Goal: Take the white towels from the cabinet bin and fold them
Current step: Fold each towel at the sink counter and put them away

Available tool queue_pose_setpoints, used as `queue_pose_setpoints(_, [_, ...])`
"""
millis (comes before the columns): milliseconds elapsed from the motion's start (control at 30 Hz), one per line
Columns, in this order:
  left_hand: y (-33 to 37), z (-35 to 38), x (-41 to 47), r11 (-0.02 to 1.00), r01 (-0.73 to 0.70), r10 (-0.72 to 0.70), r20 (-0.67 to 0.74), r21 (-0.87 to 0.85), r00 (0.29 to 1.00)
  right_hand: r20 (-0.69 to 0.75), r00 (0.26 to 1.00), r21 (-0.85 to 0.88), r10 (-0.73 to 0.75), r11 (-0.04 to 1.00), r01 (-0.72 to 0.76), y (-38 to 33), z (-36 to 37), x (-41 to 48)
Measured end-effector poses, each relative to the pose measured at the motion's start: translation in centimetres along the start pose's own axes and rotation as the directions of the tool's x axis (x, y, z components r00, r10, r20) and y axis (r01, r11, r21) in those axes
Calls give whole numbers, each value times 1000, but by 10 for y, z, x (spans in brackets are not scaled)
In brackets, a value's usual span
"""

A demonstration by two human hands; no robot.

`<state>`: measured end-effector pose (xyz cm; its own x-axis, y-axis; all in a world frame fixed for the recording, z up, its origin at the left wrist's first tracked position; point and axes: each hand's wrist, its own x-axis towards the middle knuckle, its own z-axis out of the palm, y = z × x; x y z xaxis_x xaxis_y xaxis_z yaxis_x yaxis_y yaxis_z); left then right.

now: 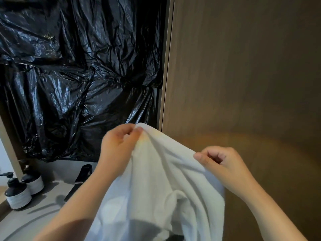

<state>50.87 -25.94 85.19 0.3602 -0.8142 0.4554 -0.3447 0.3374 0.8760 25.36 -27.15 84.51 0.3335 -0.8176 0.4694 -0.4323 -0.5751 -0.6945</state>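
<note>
The white towel (161, 188) hangs directly below you, between your forearms, and its lower part runs out of view at the bottom edge. It is held in the air in front of the counter (43, 211) and does not rest on any surface.

Your left hand (118, 145) pinches the towel's top edge between thumb and fingertips, at the highest point of the fabric. Your right hand (224, 164) pinches the same edge further right and lower, with its fingers curled. The fabric sags in soft folds between the two grips.

Crumpled black plastic sheeting (78, 66) fills the opening behind the towel. A brown wood-grain panel (243, 66) stands to the right. On the counter at left stand two pump bottles (17, 195), with a black faucet (81, 178) near them.
</note>
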Motion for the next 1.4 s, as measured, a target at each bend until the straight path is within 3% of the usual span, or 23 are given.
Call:
queue_pose_setpoints(133, [-22,-6,11,973,2,1,-12,230,1000,-78,995,-101,58,993,-66,13,-15,-4])
queue_pose_setpoints(333, [-29,5,-5,878,-124,90,95,462,991,-177,979,-289,-98,956,44,-2,-11,6])
queue_pose_setpoints(433, [-11,9,-20,873,-302,263,151,384,953,-112,985,-248,-133,963,102,-10,-2,9])
queue_pose_setpoints(500, [4,16,-31,876,-406,336,273,260,901,-59,982,-216,-178,963,161,-17,4,11])
queue_pose_setpoints(600, [13,28,-40,927,-362,285,452,94,846,-9,976,-123,-217,969,214,-28,10,14])
queue_pose_setpoints(667, [15,34,-40,950,-312,258,498,26,828,-3,974,-86,-228,970,227,-31,11,14])
queue_pose_setpoints(833, [10,32,-38,965,-264,238,429,1,871,7,995,-36,-98,995,98,-26,8,11])
queue_pose_setpoints(1033, [2,25,-25,971,-226,196,277,77,941,202,965,8,168,985,-173,-14,-8,-4])
queue_pose_setpoints(1233, [-2,26,-8,976,-159,140,128,148,982,0,972,-213,237,949,-231,15,-20,-17])
queue_pose_setpoints(1400, [-8,28,1,982,-97,90,49,163,995,-101,974,-242,205,944,-224,28,-33,-27])
